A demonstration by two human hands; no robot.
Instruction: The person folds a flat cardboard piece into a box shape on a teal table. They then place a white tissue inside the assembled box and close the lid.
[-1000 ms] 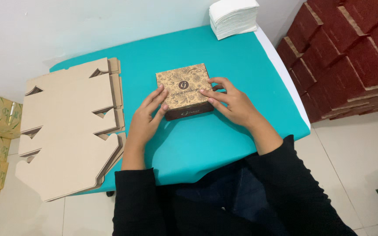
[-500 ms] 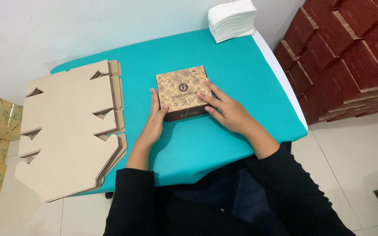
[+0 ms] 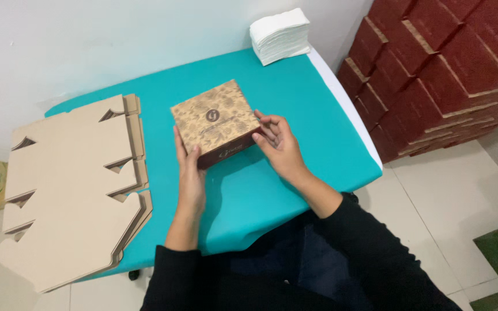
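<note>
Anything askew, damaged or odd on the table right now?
One thing: the stack of flat tan cardboard blanks overhangs the left edge of the teal table, its sheets fanned unevenly. The brown patterned square box, held between the left hand and right hand, looks closed and undamaged.

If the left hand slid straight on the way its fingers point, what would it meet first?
The left hand points up the table, already against the patterned brown box. It would push that box first; beyond it only bare teal table shows before the wall, though depth is uncertain.
</note>
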